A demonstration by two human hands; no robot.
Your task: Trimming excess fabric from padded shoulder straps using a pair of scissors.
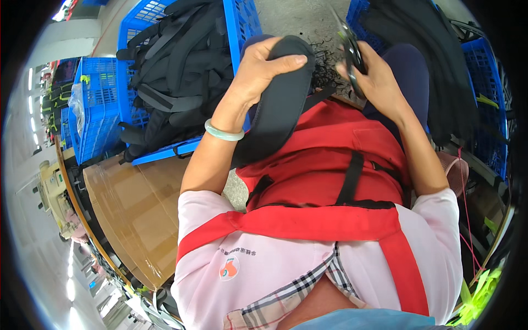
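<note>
My left hand grips a black padded strap near its rounded end, with the thumb laid flat on top. The lower part of the strap runs down over the red apron on my lap. To the right, apart from the strap, my right hand is closed round a pair of scissors with dark handles. Their blades point up and away, slightly blurred. A narrow black strip lies just beside the padded strap, and I cannot tell whether it is joined to it.
A blue crate heaped with black straps stands at the far left, with another blue crate beside it. Flat cardboard lies nearer. Black pieces hang over a crate at right. Dark scraps litter the floor ahead.
</note>
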